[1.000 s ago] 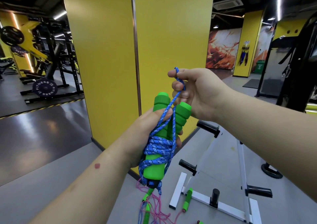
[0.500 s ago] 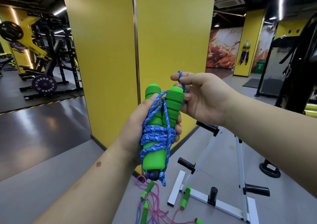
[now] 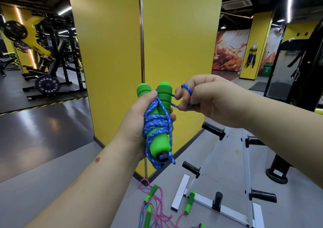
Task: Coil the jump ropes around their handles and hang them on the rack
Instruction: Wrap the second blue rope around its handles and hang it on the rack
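Head view: left hand (image 3: 138, 123) gripped paired green handles (image 3: 157, 116), blue rope (image 3: 158, 124) coiled round them; right hand (image 3: 208, 98) pinched the end loop (image 3: 187, 95) just beside. Step: securing coil. Next, likely: tuck, hang on rack (image 3: 246, 159).

Just one camera here, head-mounted and wide-angle, looking forward and down. Both forearms come up from the bottom edge, really close to the lens, a yellow pillar (image 3: 174, 53) fills the center, floor (image 3: 43, 175) at lower left.
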